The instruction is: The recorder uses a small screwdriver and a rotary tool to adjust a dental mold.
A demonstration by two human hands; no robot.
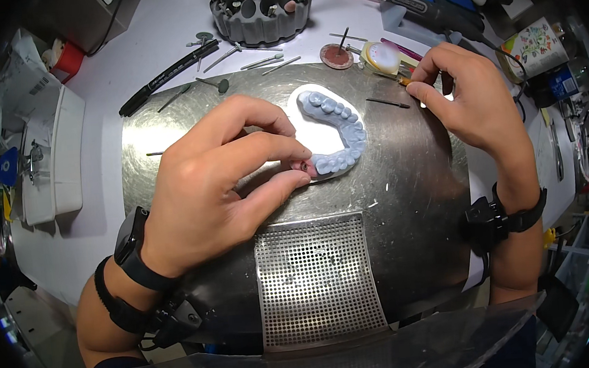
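Note:
A dental model [351, 131] with a blue-grey arch of teeth on a white base lies on the metal work plate. At its near left end is a pink gum section [303, 167] with a small dark hole. My left hand [226, 165] is closed there, thumb and forefinger pinching this end and partly hiding it. Off to the right, my right hand [465, 92] pinches a small slim tool with an orange-brown handle [404, 81]; its exact kind is unclear. Beside that tool sits a round yellow-rimmed case [381, 58]. A thin dark bur [387, 103] lies between the model and this hand.
Behind the metal plate [414, 194] stands a grey bur holder [262, 18]. Loose burs and a black marker [168, 78] lie before it, with a reddish cutting disc [336, 55] farther right. A handpiece [430, 11] rests back right; a white bin [57, 156] stands left. Perforated metal [317, 280] is nearest.

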